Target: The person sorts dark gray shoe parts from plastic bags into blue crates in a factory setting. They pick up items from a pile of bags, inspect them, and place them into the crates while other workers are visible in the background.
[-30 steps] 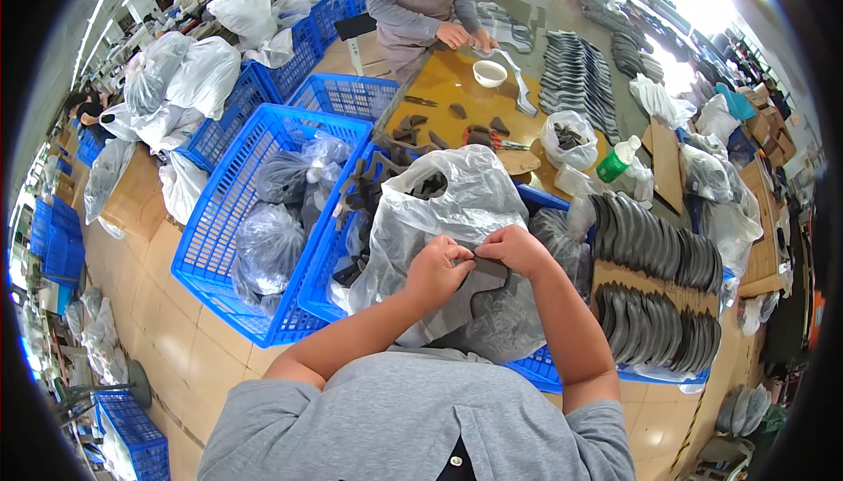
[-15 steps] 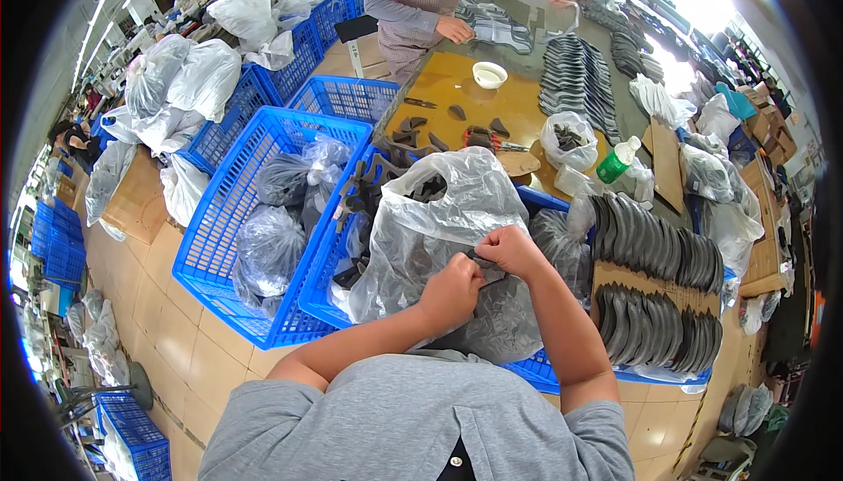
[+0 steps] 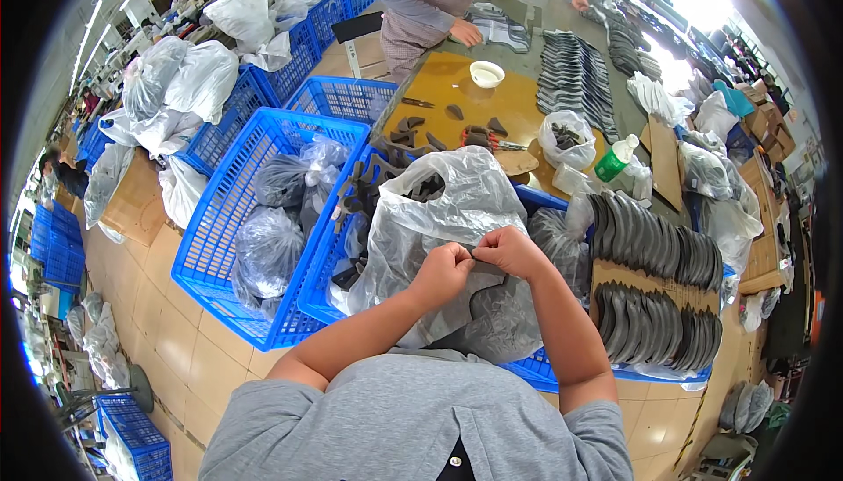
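A small dark piece (image 3: 481, 257) is pinched between the left hand (image 3: 442, 272) and right hand (image 3: 509, 251), both closed on it just above a clear plastic bag (image 3: 457, 209) of dark parts. The bag sits in a blue crate (image 3: 320, 292); another blue crate (image 3: 224, 235) with bagged parts stands beside it on the left. Rows of dark curved soles (image 3: 654, 244) crowd the right; bare floor tiles (image 3: 167, 341) lie left.

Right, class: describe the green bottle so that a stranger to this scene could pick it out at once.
Start at the brown table beyond the blue crates. At its near right corner, beside a small clear bag of dark pieces, stands the green bottle. It is the only bright green thing there, with a white cap, among grey and black parts.
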{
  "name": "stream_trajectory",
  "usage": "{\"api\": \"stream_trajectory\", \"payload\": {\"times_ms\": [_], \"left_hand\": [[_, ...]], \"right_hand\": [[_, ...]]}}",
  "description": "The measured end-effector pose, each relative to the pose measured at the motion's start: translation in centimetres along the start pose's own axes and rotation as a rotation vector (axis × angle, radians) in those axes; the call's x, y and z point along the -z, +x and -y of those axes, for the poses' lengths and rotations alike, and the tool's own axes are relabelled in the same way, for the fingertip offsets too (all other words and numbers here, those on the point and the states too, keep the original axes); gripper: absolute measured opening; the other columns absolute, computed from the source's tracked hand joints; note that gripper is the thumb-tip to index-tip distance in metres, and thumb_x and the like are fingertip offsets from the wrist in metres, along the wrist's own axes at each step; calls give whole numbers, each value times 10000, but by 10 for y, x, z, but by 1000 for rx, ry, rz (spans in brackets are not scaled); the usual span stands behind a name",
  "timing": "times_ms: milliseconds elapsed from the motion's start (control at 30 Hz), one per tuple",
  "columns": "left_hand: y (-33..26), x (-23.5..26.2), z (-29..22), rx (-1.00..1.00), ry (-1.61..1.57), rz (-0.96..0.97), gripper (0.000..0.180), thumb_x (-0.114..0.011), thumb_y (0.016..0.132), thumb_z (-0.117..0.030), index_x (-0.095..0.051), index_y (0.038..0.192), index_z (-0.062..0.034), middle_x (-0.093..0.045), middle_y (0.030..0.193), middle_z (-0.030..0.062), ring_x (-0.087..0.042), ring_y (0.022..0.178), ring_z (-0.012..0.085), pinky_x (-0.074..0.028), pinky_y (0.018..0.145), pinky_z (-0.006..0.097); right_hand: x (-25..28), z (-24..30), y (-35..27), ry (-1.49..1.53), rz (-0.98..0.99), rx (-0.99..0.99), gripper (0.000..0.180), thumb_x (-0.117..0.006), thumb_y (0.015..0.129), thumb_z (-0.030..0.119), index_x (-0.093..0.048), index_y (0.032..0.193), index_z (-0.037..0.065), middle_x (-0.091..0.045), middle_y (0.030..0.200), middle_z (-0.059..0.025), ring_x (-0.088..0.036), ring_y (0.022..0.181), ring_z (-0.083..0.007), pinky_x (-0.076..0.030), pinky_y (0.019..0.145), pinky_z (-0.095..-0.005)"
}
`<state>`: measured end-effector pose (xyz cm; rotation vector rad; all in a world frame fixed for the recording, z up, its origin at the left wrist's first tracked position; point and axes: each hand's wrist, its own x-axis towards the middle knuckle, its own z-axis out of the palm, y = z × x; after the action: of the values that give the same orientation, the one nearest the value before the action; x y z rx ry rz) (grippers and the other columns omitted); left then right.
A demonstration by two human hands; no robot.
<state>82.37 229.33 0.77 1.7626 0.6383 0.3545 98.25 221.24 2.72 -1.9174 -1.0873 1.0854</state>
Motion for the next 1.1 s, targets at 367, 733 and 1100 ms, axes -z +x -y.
{"api": "stream_trajectory", "payload": {"times_ms": [367,733,1100], "left_hand": [[-1,-2,1,-8,8,-46,123,-609,800,-89,-580,784,30,-616,682,127,-583,616,190,-451,575,325],[2,-1,22,53,-147,-126,117,-631,803,-72,-563,861,3,-584,704,36,-530,636,97,-441,600,253],[-1,-2,-18,-297,243,-119,350,-721,737,-133,-560,1028,-26,-605,914,103,-592,821,180,-468,716,307]], "right_hand": [[-1,-5,2,-5,48,3,214,-653,763,240,-692,783,31,-616,650,-17,-524,602,-95,-426,570,-268],[2,-37,-32,509,-45,-66,176,-694,768,207,-656,805,39,-500,590,65,-399,507,-16,-279,455,-196],[-13,-35,-39,547,-176,23,126,-695,774,158,-638,798,48,-531,636,76,-415,536,-15,-305,468,-201]]}}
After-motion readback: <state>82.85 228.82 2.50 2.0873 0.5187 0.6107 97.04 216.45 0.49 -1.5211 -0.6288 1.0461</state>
